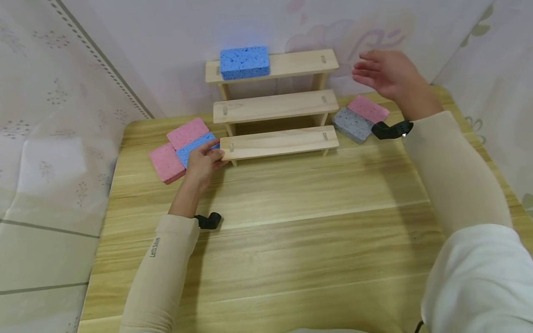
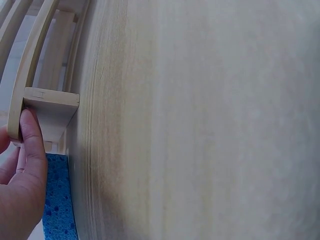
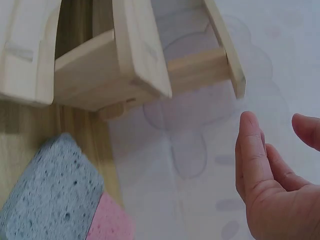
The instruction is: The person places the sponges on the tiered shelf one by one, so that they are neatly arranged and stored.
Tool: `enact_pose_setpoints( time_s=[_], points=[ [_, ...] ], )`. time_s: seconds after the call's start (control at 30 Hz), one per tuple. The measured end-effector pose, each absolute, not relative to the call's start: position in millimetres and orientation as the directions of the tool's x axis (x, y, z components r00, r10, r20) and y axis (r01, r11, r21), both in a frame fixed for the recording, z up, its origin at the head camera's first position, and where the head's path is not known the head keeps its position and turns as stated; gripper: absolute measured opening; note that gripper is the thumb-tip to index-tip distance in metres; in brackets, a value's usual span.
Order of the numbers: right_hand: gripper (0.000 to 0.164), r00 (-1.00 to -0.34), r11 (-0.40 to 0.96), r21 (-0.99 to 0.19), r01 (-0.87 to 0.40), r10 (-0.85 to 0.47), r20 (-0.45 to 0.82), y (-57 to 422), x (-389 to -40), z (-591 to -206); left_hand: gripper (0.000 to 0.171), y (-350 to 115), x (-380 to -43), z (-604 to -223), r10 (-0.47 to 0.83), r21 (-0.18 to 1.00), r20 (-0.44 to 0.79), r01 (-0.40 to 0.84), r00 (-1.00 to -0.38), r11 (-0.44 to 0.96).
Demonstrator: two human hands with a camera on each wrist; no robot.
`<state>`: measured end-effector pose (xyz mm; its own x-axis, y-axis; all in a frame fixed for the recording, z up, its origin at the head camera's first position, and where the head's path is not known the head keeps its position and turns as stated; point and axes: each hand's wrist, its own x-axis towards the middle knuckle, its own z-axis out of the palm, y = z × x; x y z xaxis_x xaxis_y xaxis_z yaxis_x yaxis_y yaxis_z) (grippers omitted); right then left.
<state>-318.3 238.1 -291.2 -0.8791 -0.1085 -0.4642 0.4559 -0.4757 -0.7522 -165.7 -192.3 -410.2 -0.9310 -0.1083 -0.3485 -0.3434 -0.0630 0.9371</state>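
A three-tier wooden step shelf [image 1: 275,143] stands at the back of the table. My left hand [image 1: 201,164] pinches the left end of its lowest board, and the left wrist view shows fingers [image 2: 32,145] around the board's edge. On the left of the top board lies a blue sponge [image 1: 244,63]. Beside my left hand, another blue sponge [image 1: 193,147] lies partly hidden with two pink sponges [image 1: 167,162]. My right hand [image 1: 385,74] is in the air right of the top board, fingers extended, holding nothing. Below it lie a grey sponge [image 1: 352,125] and a pink sponge [image 1: 368,108].
A wood-grain table [image 1: 291,240] spreads out in front of the shelf. Patterned white sheeting [image 1: 166,51] hangs close behind the shelf and along both sides. Dark wrist cameras [image 1: 210,220] are strapped to both arms.
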Motion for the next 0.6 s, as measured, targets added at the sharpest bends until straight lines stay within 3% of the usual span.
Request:
enact_pose_setpoints(
  time_s=[0.1,0.6],
  points=[
    [0.035,-0.875,-0.479,-0.749,0.457,-0.094,-0.474,247.3,-315.5,-295.7,0.05,-192.1,-164.7,-410.2,-0.106,0.937,-0.349,-0.343,-0.931,-0.065],
    [0.025,-0.815,-0.502,-0.688,0.524,-0.061,-0.576,281.0,-298.7,-322.8,0.049,-194.4,-162.4,-411.5,-0.103,0.937,-0.345,-0.337,-0.933,-0.088]
  ],
)
